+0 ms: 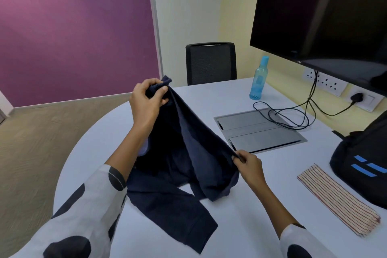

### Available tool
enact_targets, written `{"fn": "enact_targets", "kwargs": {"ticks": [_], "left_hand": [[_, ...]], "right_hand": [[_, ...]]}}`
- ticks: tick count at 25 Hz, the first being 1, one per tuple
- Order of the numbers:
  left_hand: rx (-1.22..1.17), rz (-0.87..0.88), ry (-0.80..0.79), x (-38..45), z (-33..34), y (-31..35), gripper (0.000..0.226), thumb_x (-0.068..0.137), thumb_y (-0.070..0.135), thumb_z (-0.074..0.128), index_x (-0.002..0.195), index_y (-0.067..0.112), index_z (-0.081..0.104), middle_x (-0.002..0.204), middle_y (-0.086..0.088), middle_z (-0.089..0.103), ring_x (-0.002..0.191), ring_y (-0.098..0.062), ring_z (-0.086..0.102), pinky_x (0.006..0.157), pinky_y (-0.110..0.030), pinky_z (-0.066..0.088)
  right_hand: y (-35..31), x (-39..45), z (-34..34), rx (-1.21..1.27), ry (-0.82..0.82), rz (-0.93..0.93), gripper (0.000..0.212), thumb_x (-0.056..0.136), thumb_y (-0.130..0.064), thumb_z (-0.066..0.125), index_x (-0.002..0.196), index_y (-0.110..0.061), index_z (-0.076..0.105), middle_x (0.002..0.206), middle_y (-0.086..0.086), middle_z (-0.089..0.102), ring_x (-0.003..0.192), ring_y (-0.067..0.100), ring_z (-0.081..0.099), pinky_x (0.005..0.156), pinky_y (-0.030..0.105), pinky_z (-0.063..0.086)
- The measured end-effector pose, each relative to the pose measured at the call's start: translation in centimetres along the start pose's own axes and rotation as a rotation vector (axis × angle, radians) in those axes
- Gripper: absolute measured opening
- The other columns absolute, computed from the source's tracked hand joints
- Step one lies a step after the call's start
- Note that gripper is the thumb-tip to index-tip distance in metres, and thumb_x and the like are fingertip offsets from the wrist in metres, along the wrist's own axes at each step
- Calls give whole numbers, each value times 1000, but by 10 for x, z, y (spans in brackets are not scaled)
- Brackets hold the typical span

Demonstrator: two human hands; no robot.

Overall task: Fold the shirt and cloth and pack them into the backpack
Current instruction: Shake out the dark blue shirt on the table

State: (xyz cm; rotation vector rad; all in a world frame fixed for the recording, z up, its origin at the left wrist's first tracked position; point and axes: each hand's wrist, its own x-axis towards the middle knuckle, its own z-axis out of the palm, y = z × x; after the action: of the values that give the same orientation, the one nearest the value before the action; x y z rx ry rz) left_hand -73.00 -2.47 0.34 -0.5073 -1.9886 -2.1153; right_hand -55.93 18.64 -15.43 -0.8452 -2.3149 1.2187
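A dark navy shirt (188, 157) hangs between my two hands above the white table (219, 98). My left hand (146, 100) grips one bunched edge, raised high at the centre. Lower and to the right, my right hand (249, 165) pinches another edge. The shirt's lower part and a sleeve trail on the table in front of me. A striped cloth (337, 201), folded into a long strip, lies flat at the right. The black backpack (364, 157) with blue stripes stands at the right edge, just beyond the cloth.
A grey cable hatch (259, 130) is set into the table behind the shirt, with a black cable (293, 115) looped over it. A blue bottle (259, 79) stands at the back. A monitor (326, 12) hangs at the upper right, and a black chair (210, 63) faces the far side.
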Motion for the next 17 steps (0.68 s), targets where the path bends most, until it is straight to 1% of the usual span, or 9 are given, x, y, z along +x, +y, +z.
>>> {"fn": "enact_targets", "kwargs": {"ticks": [2,4,5,7,9,10,12,14,17], "left_hand": [[36,101,31,0,1,11,10,85,12,68,93,18,66,98,-1,52,82,-12,63,70,-30,59],[20,167,55,2,4,26,9,87,12,67,95,16,65,97,1,51,77,-5,62,68,-28,59],[-8,175,70,3,5,30,9,87,12,66,95,15,64,99,-4,52,77,-7,62,68,-27,59],[-57,166,81,6,5,35,8,87,13,66,95,14,63,106,-18,54,80,-19,65,68,-27,59],[-54,150,67,7,5,33,8,87,14,67,91,18,62,110,-26,55,81,-28,65,68,-27,59],[-48,140,56,7,5,31,8,86,15,67,90,21,62,110,-26,55,83,-30,65,68,-27,59],[-49,114,39,6,8,25,11,86,15,68,86,25,63,110,-25,56,89,-34,66,67,-26,59],[-31,97,43,5,9,18,12,85,15,68,86,26,63,110,-23,56,91,-35,66,66,-25,59],[33,62,105,5,6,3,11,86,14,67,91,22,63,112,-16,57,83,-25,69,69,-25,59]], "right_hand": [[2,5,1,-85,58,-11,7,87,-11,62,87,-17,67,81,0,61,71,15,55,58,20,39],[15,7,1,-208,94,66,10,85,-10,64,93,-14,66,95,4,56,76,19,53,61,25,38],[26,6,2,-243,101,145,10,86,-11,63,96,-12,64,98,7,56,77,22,52,64,27,39],[45,1,4,-223,113,332,14,90,-12,55,99,-3,62,96,14,61,77,29,57,66,33,46],[57,-4,7,-47,106,493,20,95,-12,48,100,4,58,90,19,64,76,35,65,70,44,56],[58,-5,7,82,97,558,19,97,-12,44,101,4,55,90,20,63,73,35,68,67,46,58],[55,-8,7,302,108,646,15,98,-7,42,103,3,52,92,24,63,64,35,68,55,42,59],[49,-9,7,414,154,636,11,95,-2,48,104,2,53,84,25,63,53,31,63,43,34,56],[35,-9,5,529,189,595,13,89,4,57,103,5,58,72,21,62,44,27,59,39,27,53]]}}
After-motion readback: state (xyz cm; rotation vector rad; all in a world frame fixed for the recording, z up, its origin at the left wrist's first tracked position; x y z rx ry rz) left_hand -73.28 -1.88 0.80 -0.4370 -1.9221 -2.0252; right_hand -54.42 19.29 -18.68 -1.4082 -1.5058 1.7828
